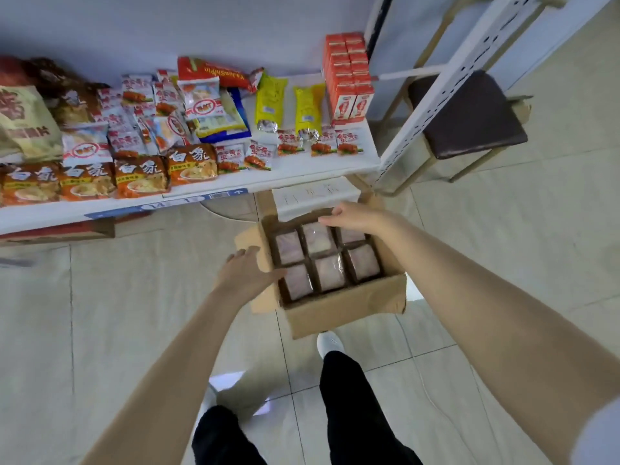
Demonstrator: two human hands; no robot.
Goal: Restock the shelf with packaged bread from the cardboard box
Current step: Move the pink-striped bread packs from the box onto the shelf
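Evenly face-up, bread packs (pixel 330 271) in box (pixel 345 310)

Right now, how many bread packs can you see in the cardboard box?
6, in two rows of three: back left, back middle, back right partly under the right hand, front left, front middle, front right. More may lie beneath.

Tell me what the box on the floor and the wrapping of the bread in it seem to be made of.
The cardboard box looks like plain brown cardboard with a matte finish: the surface is dull and the flaps are bent. The bread wrapping seems to be clear, glossy plastic film: it glints, and the pale bread shows through.
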